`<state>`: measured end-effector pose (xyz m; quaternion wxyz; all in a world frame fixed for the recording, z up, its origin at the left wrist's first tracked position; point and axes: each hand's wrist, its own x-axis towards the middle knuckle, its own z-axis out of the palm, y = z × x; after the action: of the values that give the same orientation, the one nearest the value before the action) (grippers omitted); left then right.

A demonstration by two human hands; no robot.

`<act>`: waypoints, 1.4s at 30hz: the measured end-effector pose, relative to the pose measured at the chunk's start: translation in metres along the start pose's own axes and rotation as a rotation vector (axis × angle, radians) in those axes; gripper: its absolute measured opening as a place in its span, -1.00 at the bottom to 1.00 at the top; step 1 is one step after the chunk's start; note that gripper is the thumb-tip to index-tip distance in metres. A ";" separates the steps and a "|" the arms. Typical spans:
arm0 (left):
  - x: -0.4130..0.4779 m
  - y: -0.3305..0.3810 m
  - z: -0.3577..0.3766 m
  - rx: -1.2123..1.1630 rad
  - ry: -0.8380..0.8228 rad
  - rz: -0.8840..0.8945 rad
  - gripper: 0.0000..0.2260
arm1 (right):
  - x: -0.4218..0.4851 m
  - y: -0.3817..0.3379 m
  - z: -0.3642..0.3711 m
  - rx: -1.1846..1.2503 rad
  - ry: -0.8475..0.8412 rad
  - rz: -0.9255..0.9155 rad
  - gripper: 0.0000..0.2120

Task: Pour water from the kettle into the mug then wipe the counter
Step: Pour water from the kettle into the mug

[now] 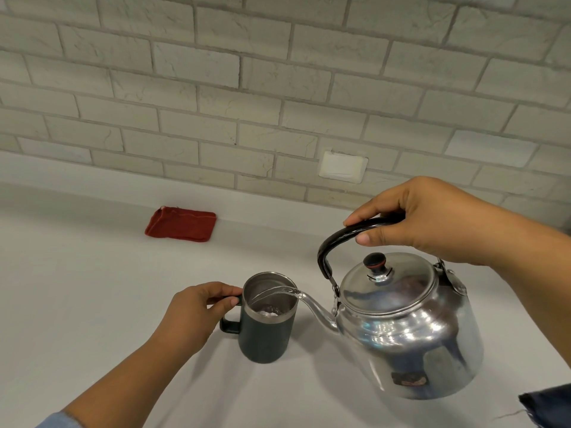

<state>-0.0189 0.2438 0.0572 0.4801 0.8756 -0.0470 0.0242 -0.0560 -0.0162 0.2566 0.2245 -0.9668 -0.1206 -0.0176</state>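
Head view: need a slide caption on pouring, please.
Right hand tilts the kettle, streaming water into the mug steadied by the left hand; red cloth lies behind.

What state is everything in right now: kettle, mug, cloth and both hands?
kettle: held off the counter, tilted toward the mug, lid on, pouring.
mug: upright on the counter, some water inside, water stream landing in it.
red cloth: folded flat near the wall, untouched.
left hand: grips the mug's handle.
right hand: grips the kettle's black handle.
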 end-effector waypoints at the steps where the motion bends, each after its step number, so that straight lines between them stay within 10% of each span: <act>1: 0.000 0.000 0.000 -0.007 0.001 -0.006 -0.81 | 0.000 0.000 0.000 -0.003 -0.003 0.000 -0.78; 42: 0.001 -0.003 0.002 -0.024 0.015 -0.016 -0.85 | -0.003 -0.007 -0.003 -0.076 -0.044 0.007 -0.77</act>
<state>-0.0175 0.2441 0.0535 0.4909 0.8700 -0.0368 0.0264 -0.0605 -0.0120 0.2626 0.1848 -0.9752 -0.1215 0.0000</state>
